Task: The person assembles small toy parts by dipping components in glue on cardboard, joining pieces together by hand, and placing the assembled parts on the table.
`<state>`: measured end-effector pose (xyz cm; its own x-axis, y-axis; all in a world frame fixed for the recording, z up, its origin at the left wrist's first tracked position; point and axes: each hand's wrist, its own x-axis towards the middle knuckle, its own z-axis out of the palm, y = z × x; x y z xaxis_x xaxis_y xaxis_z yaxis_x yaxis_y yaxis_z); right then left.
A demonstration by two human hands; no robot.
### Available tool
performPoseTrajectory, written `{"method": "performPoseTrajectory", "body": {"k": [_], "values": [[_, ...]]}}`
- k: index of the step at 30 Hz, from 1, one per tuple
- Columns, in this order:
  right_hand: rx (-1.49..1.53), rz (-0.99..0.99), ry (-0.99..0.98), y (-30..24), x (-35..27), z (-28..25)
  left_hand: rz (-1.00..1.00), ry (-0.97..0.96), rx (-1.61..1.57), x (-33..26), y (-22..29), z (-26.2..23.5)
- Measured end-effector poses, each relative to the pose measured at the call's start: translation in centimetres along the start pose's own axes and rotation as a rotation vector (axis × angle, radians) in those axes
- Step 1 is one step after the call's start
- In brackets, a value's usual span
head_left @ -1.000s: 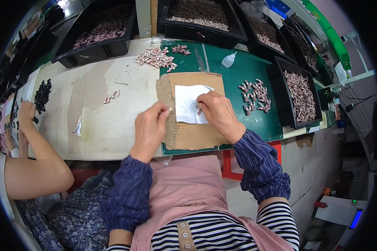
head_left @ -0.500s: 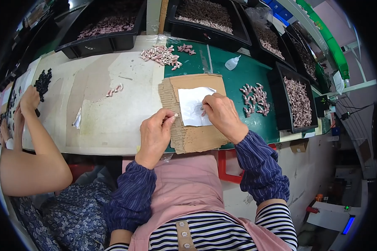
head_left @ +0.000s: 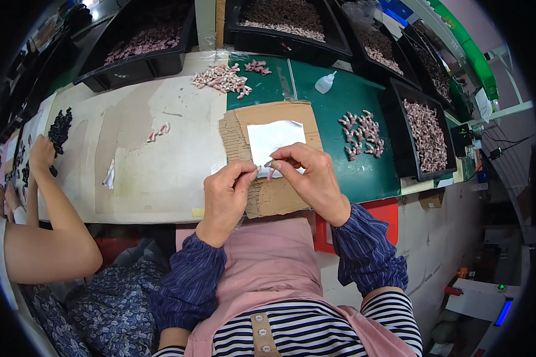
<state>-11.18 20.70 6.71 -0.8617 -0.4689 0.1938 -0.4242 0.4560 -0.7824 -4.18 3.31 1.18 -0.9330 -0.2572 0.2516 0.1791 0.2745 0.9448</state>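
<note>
Over the lower edge of a white paper sheet (head_left: 274, 137), my two hands meet almost fingertip to fingertip. My left hand (head_left: 223, 193) is closed in a pinch on a tiny whitish piece (head_left: 258, 168), mostly covered by the fingers. Between thumb and forefinger of my right hand (head_left: 314, 178) is a small pink-and-grey piece (head_left: 270, 173). Whether the two pieces touch cannot be made out. The paper lies on a torn piece of corrugated cardboard (head_left: 277, 201). To the right is a loose group of similar pink-and-grey pieces (head_left: 361, 135).
A pile of pale pink pieces (head_left: 220, 78) and a white squeeze bottle (head_left: 325, 83) lie beyond the cardboard. Black bins (head_left: 280, 43) of small parts line the back; another bin (head_left: 421, 140) stands at right. A co-worker's arm (head_left: 59, 214) reaches over black parts (head_left: 59, 131) at left.
My right hand has drawn down and left from the paper's middle, a pink-and-grey piece now showing in its fingers. My left hand has shifted slightly right, so the fingertips are close together.
</note>
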Motion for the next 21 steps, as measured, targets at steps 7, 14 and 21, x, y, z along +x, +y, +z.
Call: {"method": "performPoseTrajectory", "body": {"k": [7, 14, 21], "values": [[0.007, -0.027, 0.007, 0.0, -0.7, 0.3, 0.032, -0.018, -0.012, -0.2, 0.8, 0.2], [0.041, -0.058, 0.051, 0.4, -1.9, 0.8, 0.071, -0.037, -0.028, -0.3, 1.2, 0.6], [0.271, 0.084, 0.069, 1.1, -3.7, 3.2, -0.036, -0.019, -0.024, -0.9, 0.1, 0.5]]}}
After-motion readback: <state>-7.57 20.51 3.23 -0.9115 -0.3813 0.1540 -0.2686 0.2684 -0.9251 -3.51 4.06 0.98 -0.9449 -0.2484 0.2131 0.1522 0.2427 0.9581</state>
